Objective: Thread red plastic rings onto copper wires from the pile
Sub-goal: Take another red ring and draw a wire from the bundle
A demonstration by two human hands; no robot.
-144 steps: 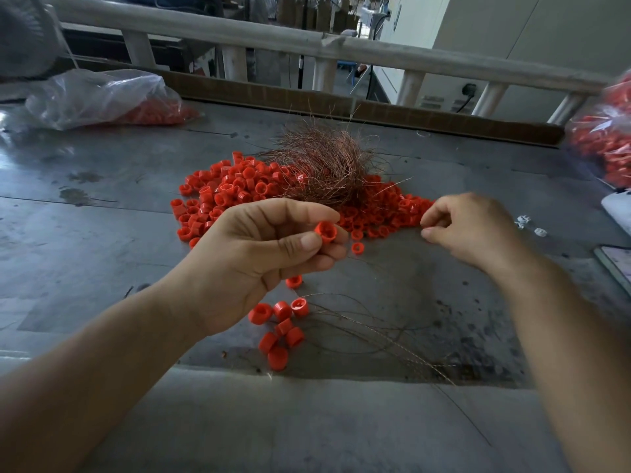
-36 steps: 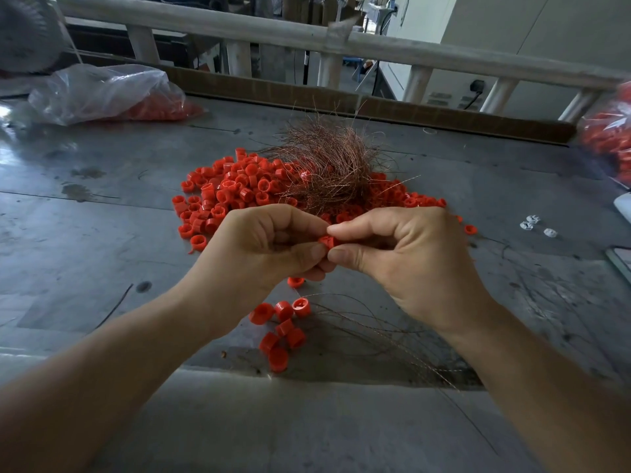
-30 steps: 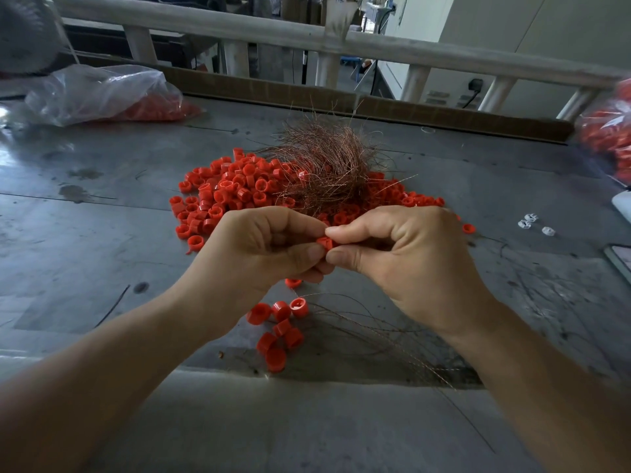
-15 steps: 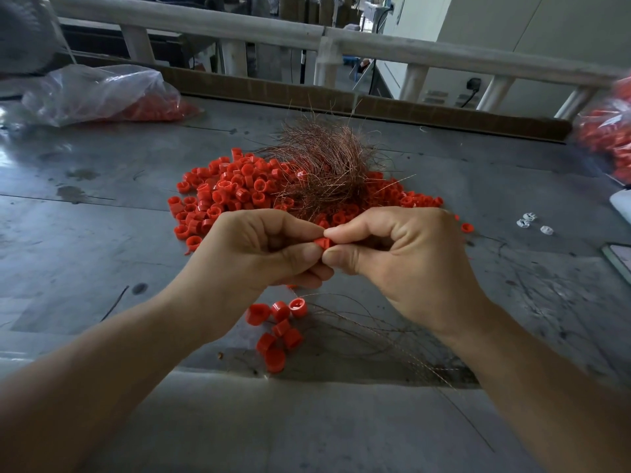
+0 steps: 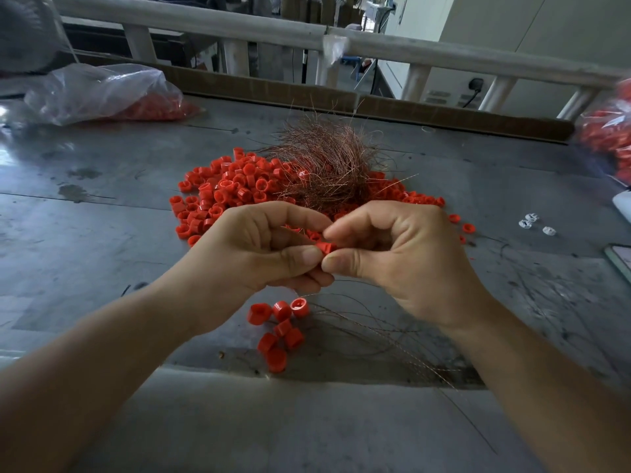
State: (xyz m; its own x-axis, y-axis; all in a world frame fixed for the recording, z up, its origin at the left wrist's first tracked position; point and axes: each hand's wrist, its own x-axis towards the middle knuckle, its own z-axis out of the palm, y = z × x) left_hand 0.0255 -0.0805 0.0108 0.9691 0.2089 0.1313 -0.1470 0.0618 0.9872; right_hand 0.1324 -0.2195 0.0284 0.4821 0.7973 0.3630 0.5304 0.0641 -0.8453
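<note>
Two hands pinch one red ring [image 5: 326, 248] above a table [image 5: 102, 233], at 6 o'clock from the ring pile [image 5: 232, 189].
Left hand [image 5: 259, 254] and right hand [image 5: 403, 261] squeeze it from either side. Any wire between them is too fine to see. So thin a strand could buckle or miss the hole.

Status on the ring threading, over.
Left hand and right hand both pinching one red ring between them. Wire in it: cannot tell. Ring pile and copper wire bundle just beyond, nothing in the way.
</note>
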